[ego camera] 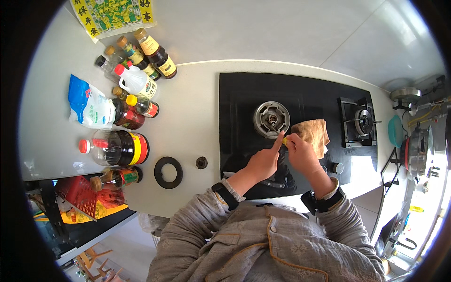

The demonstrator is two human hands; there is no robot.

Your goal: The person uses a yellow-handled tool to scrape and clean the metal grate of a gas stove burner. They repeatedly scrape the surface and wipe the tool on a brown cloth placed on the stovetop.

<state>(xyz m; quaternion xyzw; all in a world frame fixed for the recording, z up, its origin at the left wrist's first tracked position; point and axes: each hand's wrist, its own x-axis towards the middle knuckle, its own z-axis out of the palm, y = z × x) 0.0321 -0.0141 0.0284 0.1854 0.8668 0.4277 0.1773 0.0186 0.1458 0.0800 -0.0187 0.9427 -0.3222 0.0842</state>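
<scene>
My right hand (pixel 302 152) grips the yellow handle (pixel 285 141) of a slim tool that looks like a screwdriver. Its thin shaft (pixel 276 130) reaches into the opened round gas burner (pixel 256 120) on the black glass hob (pixel 239 88). Beside it, my left hand (pixel 265 163) has its index finger stretched out to the tool near the burner's rim; its other fingers are curled and their inner side is hidden. A folded brown cloth (pixel 315 135) lies on the hob just beyond my right hand.
Left of the hob, a black ring (pixel 158 172) and small burner part (pixel 201 163) lie on the counter (pixel 190 105). Sauce bottles (pixel 139 148) stand further left. A second burner (pixel 363 122) bears its pan support (pixel 347 137). A knife-like object (pixel 273 184) lies near my left forearm.
</scene>
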